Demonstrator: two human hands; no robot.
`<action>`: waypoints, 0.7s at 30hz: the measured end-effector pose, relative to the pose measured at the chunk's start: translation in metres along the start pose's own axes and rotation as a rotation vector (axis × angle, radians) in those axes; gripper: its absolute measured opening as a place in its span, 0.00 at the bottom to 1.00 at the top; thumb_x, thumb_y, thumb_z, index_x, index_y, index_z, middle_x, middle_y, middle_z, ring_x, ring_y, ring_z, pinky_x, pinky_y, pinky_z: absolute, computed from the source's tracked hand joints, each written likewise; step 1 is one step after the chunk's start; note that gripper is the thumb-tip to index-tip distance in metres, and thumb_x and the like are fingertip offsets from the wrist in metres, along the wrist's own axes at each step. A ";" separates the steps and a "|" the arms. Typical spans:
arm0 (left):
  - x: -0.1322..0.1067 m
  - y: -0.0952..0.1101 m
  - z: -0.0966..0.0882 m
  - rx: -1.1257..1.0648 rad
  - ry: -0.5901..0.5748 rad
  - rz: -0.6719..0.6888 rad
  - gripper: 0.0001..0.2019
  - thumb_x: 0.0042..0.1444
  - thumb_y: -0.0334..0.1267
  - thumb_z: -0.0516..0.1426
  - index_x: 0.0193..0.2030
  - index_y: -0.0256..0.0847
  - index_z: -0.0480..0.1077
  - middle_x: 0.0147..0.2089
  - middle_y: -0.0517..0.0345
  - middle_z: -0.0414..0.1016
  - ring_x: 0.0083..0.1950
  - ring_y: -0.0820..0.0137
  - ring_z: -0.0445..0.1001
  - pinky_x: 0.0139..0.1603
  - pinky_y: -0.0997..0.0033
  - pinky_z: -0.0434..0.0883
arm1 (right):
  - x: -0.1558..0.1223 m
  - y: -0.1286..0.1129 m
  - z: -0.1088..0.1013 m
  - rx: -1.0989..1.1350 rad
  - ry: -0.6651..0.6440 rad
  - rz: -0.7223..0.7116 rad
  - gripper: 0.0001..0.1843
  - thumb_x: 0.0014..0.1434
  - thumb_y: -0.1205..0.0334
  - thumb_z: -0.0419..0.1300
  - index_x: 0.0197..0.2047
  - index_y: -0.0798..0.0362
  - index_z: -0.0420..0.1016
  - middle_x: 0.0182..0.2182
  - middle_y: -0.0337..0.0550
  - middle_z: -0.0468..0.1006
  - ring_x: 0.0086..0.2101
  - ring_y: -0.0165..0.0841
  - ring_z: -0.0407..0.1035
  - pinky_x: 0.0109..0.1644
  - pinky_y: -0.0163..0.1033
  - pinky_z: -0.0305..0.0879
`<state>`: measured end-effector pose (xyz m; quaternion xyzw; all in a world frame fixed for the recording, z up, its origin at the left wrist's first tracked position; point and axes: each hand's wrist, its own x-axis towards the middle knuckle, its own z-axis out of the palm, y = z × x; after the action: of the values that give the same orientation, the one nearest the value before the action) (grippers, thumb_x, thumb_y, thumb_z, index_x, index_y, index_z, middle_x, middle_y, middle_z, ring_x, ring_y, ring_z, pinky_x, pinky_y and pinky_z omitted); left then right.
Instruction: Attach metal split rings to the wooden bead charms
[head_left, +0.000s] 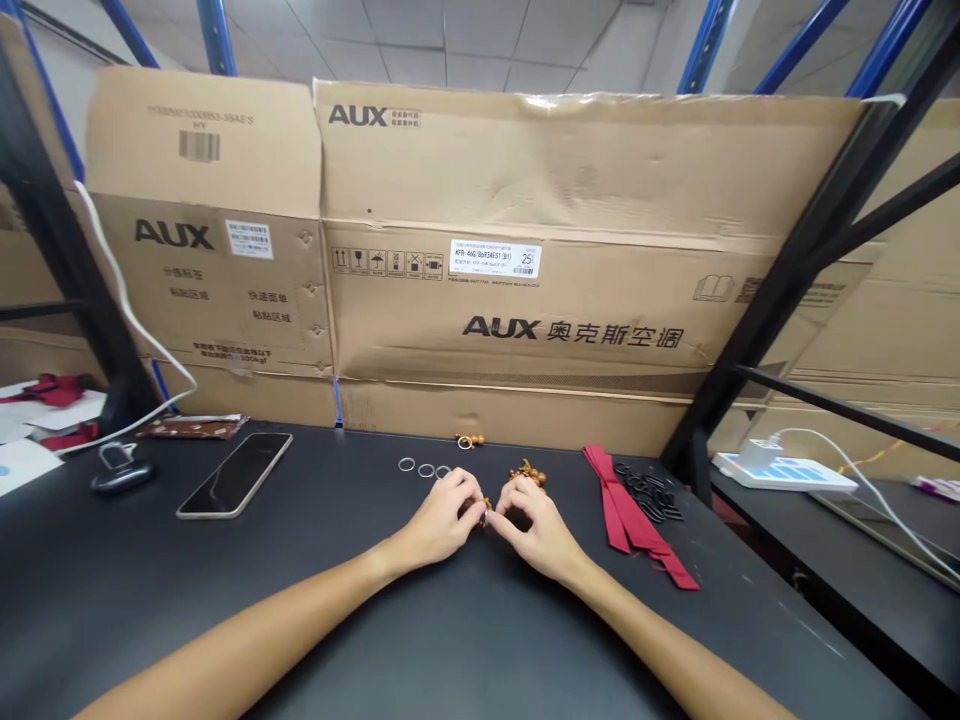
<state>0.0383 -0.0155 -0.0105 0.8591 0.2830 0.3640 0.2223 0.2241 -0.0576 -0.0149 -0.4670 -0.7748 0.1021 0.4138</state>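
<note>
My left hand (442, 520) and my right hand (536, 530) meet at the middle of the black table (225, 600), fingers pinched together on a small brown bead piece (486, 510) between them. A little pile of brown beads (527, 472) lies just behind my right hand. Three small metal rings (424, 468) lie in a row behind my left hand. One more ring with beads (469, 440) sits farther back by the cardboard.
Red ribbons (630, 515) and a heap of black loops (649, 492) lie to the right. A phone (235, 474) lies face up at left, a dark small device (120, 474) beyond it. Large AUX cardboard boxes (525, 260) wall the back. A power strip (780, 470) sits on the right table.
</note>
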 end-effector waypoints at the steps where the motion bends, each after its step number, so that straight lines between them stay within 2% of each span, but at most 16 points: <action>1: 0.000 0.000 0.000 -0.006 -0.002 -0.002 0.06 0.60 0.34 0.51 0.33 0.40 0.67 0.41 0.56 0.68 0.42 0.69 0.68 0.47 0.68 0.66 | 0.000 0.000 0.001 -0.001 -0.013 -0.003 0.09 0.58 0.58 0.59 0.28 0.51 0.69 0.33 0.41 0.68 0.37 0.35 0.65 0.45 0.42 0.63; 5: 0.000 0.000 -0.001 -0.024 -0.008 -0.005 0.06 0.61 0.34 0.52 0.34 0.40 0.68 0.41 0.56 0.67 0.42 0.69 0.68 0.48 0.68 0.66 | -0.001 0.001 0.004 -0.011 -0.049 -0.037 0.09 0.59 0.59 0.59 0.29 0.51 0.70 0.34 0.42 0.68 0.37 0.35 0.65 0.45 0.43 0.63; 12: 0.000 0.001 -0.002 -0.051 -0.018 -0.001 0.08 0.62 0.36 0.51 0.34 0.39 0.68 0.41 0.55 0.67 0.40 0.70 0.68 0.46 0.68 0.67 | -0.001 0.002 0.006 -0.017 -0.028 -0.073 0.06 0.60 0.60 0.58 0.31 0.51 0.70 0.33 0.42 0.68 0.37 0.35 0.64 0.43 0.42 0.63; 21: 0.000 0.000 -0.002 -0.062 -0.020 0.012 0.06 0.61 0.34 0.52 0.34 0.40 0.69 0.42 0.56 0.67 0.40 0.70 0.68 0.46 0.68 0.68 | 0.002 -0.002 0.005 0.103 -0.029 0.008 0.11 0.61 0.57 0.56 0.28 0.51 0.71 0.33 0.42 0.69 0.37 0.35 0.64 0.45 0.42 0.62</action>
<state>0.0370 -0.0153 -0.0098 0.8570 0.2640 0.3656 0.2495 0.2193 -0.0560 -0.0162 -0.4468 -0.7726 0.1502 0.4254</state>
